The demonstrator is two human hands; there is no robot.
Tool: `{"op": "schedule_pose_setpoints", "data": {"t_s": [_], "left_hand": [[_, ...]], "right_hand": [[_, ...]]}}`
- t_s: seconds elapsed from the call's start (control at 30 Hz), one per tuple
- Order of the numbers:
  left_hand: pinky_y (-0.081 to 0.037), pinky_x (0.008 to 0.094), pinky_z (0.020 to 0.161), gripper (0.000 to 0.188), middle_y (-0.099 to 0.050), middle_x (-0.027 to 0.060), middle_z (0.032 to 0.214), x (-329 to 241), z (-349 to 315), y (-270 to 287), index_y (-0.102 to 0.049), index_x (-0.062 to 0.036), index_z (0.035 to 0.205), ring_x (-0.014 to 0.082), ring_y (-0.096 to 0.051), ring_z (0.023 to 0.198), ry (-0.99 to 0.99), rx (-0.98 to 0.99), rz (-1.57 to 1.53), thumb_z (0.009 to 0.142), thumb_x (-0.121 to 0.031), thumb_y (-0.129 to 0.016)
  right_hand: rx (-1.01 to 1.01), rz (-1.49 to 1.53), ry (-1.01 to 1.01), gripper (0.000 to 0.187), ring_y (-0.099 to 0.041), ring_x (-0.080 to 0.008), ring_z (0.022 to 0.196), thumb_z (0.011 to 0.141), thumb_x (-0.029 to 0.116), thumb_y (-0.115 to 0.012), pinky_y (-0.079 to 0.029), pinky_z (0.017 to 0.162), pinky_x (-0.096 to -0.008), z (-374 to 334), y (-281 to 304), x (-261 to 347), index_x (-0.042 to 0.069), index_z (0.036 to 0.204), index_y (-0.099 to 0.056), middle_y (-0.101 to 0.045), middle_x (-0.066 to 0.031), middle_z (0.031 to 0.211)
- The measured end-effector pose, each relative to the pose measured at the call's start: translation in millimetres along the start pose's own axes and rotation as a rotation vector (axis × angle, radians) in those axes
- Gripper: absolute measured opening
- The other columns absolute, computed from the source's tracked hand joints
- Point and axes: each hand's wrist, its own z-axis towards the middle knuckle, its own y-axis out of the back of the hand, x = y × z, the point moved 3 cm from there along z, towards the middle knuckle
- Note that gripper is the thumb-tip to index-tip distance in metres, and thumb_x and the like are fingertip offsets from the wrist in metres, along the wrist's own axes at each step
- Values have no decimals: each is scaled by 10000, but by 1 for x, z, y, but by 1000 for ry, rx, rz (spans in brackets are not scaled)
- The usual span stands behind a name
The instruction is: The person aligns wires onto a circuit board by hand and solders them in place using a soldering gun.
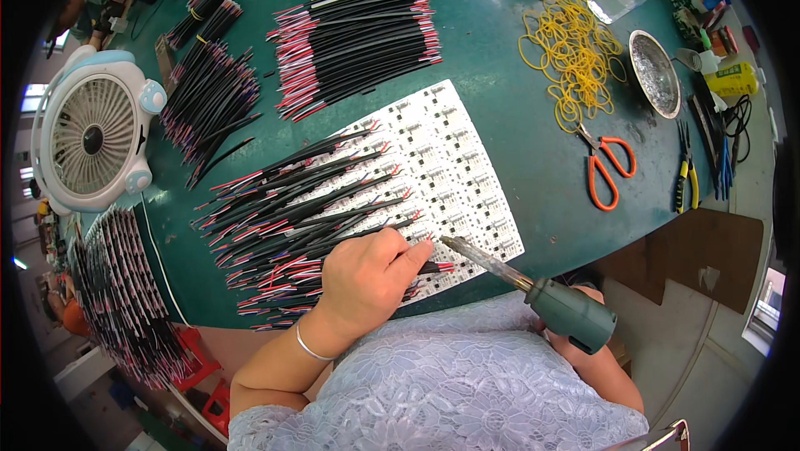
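Diagonally, soldering iron (546, 297) slants, tip up-left over white circuit board (446, 147).

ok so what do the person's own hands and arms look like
The left hand is bare, with a thin silver bracelet at the wrist. The right hand is partly hidden; no glove shows. The sleeves are pale lilac-grey lace, leaving the forearms bare.

Worktop (492, 64) is dk green; PCB sheet (454, 159) is wht w/ blk chips in repeating rows. Wires (287, 172) have blk sleeves, red & wht ends. Iron (575, 315) handle's dk green. Bands (571, 51) ylw, scissors (591, 174) orange-handled. Lace top (467, 384): pale blue-grey floral.
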Motion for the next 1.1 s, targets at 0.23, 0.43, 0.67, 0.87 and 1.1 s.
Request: {"op": "schedule_pose_setpoints", "data": {"t_s": [0.23, 0.43, 0.67, 0.87, 1.1], "left_hand": [[-420, 300, 460, 243, -530, 11, 709, 1, 3, -1, -732, -128, 877, 178, -545, 562, 24, 0, -41, 652, -51, -683], [-416, 292, 466, 192, -473, -4, 706, 1, 1, 0, -713, -121, 914, 153, -536, 582, -3, 15, 5, 725, -130, -680], [-420, 298, 468, 176, -465, 3, 705, -1, 1, -2, -703, -114, 903, 158, -534, 581, -19, 9, 14, 730, -125, -671], [-428, 309, 463, 295, -523, 13, 722, -1, 2, -3, -715, -116, 879, 185, -542, 559, 11, 0, 3, 605, -18, -666], [-445, 324, 515, 373, -552, 23, 794, -5, 6, 3, -702, -111, 919, 201, -556, 617, 52, 56, -6, 561, -6, -697]], "right_hand": [[12, 80, -43, 86, -606, -194, 549, 790, 83, -594, -475, 518, -308, -2, -1, -2, 14, 828, -629, -616, -68, 697], [25, -147, 116, 165, -617, -211, 710, 788, 111, -644, -485, 602, -312, -17, -2, -4, 12, 917, -619, -624, -106, 760], [-427, 875, -449, 562, -666, -267, 768, 852, 301, -658, -541, 698, -380, -24, -12, -15, -12, 1277, -469, -624, -161, 1095], [-463, 995, -476, 599, -650, -283, 684, 869, 333, -612, -420, 999, -595, 8, -17, -3, -32, 1291, -394, -581, -222, 1107], [-420, 1046, -446, 576, -656, -274, 685, 886, 325, -596, -416, 1001, -595, 9, -17, -8, -32, 1288, -390, -577, -221, 1116]]}}
